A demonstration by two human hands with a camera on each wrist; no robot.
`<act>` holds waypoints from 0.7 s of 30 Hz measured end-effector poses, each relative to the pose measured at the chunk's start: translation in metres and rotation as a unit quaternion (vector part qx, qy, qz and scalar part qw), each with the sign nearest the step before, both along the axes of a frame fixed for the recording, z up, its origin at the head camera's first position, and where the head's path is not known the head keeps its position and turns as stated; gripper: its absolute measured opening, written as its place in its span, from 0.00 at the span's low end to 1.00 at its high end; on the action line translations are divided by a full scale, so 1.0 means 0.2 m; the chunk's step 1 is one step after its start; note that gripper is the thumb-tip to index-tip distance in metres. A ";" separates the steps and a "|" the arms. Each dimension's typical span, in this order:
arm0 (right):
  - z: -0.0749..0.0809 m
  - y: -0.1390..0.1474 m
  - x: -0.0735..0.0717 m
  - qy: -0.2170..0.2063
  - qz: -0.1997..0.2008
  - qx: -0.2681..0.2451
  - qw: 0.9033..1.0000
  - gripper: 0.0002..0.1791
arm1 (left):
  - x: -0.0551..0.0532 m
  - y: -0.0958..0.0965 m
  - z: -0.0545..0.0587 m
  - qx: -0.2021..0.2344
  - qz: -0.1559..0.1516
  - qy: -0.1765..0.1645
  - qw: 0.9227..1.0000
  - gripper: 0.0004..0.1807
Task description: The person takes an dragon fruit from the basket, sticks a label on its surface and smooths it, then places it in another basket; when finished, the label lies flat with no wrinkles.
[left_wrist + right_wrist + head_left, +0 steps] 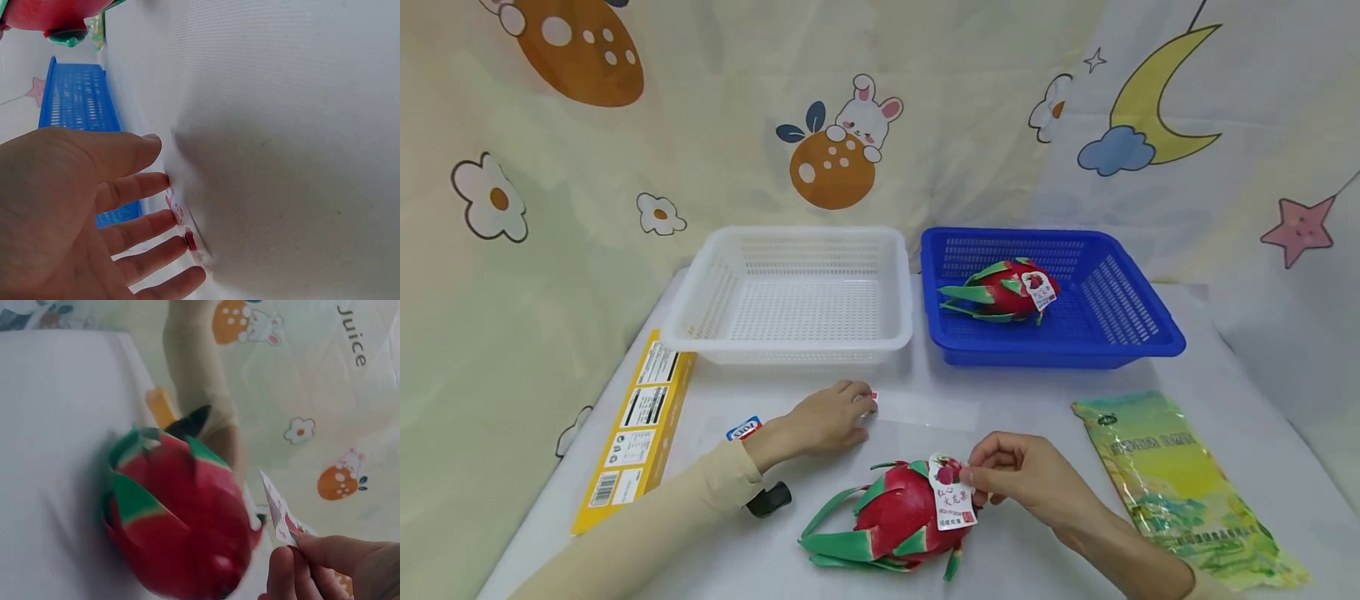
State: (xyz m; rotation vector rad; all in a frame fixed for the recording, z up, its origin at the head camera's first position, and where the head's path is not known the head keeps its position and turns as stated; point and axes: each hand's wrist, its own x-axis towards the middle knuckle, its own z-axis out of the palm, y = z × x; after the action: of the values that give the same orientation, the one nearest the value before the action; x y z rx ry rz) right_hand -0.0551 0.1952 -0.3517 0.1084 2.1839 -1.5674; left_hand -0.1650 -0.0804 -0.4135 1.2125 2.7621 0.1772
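Observation:
A red dragon fruit (898, 508) with green scales sits on the table near the front edge. Over its right side my right hand (1030, 479) pinches a white dragon fruit label (953, 500) between thumb and fingertips. The right wrist view shows this label (278, 509) held edge-on, beside the fruit (187, 519). Farther back and to the left, my left hand (827, 419) reaches flat toward the table with fingers spread. In the left wrist view its fingertips are right at another printed label (190, 240) lying on the white cloth.
Behind the hands stand a white basket (786, 346) and a blue basket (1060, 354) with another labelled dragon fruit (1000, 292). A yellow box (636, 433) lies left, a green-yellow packet (1187, 492) right. A small black object (769, 498) is below my left wrist.

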 end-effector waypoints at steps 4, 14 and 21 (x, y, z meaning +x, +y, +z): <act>-0.03 -0.04 0.03 0.012 -0.016 0.013 1.000 0.20 | 0.01 -0.01 0.01 0.001 0.002 -0.007 1.000 0.18; -0.05 -0.12 0.12 0.209 -0.011 0.234 0.949 0.11 | 0.00 -0.02 0.00 0.009 -0.010 -0.008 1.000 0.20; -0.07 -0.12 0.11 0.199 -0.010 0.269 0.942 0.16 | -0.01 -0.02 0.01 0.029 0.004 -0.014 0.999 0.22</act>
State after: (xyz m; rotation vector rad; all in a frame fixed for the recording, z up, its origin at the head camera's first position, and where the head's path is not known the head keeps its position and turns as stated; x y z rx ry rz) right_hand -0.0331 0.1714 -0.3652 -0.0255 2.8933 -1.0196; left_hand -0.1676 -0.0850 -0.4116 1.2040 2.7564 0.2759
